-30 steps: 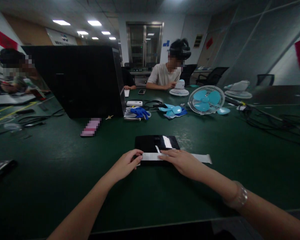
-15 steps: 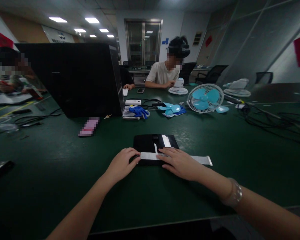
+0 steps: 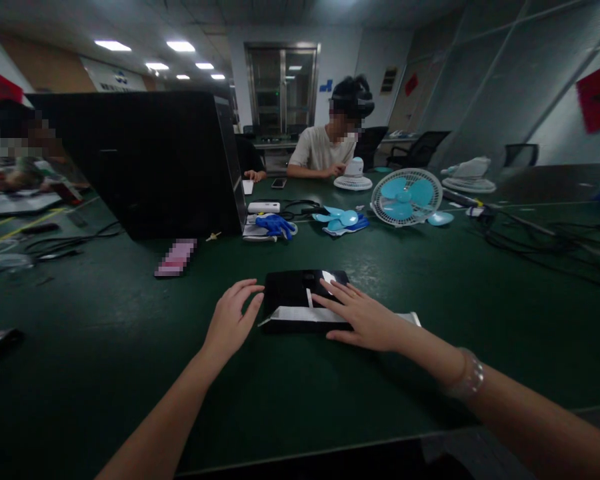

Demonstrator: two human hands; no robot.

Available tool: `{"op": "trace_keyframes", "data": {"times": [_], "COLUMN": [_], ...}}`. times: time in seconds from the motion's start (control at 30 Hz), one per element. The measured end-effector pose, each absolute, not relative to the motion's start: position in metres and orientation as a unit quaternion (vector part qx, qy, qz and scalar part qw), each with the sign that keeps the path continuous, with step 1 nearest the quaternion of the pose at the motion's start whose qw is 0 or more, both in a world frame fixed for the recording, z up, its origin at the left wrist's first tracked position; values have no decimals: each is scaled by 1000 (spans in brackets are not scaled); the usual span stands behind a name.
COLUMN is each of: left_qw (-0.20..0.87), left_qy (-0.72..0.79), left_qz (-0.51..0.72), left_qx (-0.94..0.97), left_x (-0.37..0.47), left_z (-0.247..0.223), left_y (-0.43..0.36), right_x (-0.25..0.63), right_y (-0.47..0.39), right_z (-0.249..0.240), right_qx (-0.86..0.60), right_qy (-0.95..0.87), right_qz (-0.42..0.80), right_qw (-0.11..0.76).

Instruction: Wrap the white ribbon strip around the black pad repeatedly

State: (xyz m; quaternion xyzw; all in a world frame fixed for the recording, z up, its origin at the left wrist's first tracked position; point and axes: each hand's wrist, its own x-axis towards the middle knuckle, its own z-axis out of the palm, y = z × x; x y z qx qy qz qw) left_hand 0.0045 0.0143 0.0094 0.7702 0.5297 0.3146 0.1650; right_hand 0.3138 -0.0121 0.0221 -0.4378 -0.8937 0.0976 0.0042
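On the green table (image 3: 290, 393) in front of me lies a flat black panel-like object (image 3: 285, 287), whose exact kind I cannot make out. A long pale flat strip (image 3: 295, 313) runs along its near side, and a short white strip (image 3: 309, 298) stands at an angle to it. My left hand (image 3: 231, 317) is open beside the panel's left edge, thumb and fingers apart. Spread over the panel's right half, my right hand (image 3: 363, 317) is open and covers part of the long strip. Past my right wrist, the strip's far end (image 3: 414, 319) shows.
A large black case (image 3: 145, 167) stands at the back left, with a phone (image 3: 176, 258) before it. Blue-and-white gloves (image 3: 270, 228), blue fan blades (image 3: 337, 218) and a fan (image 3: 406, 197) lie farther back. Black cables (image 3: 540, 237) spread at right. A person (image 3: 323, 147) sits opposite.
My left hand has let go of the strip's left end and moved left, with its fingers opening. My right hand has spread its fingers and shifted slightly up over the panel.
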Motion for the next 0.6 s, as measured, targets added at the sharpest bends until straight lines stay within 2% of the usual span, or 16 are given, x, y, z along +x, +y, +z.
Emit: {"op": "trace_keyframes", "data": {"times": [0.13,0.47,0.6], "left_qw": [163,189,190], "left_qy": [541,549,549], "left_qz": [345,330,340], "left_qx": [750,744,740], "left_x": [1,0,-3], "left_z": [10,10,12], "left_y": [16,17,17], "right_x": [321,326,346], "right_y": [-9,-8,-2], "right_z": [19,24,23], "right_qx": [-464,-474,-523], "right_qy": [-878,-875,-847], "right_qz": [114,100,86], "right_qw": [-13,-19,-32]}}
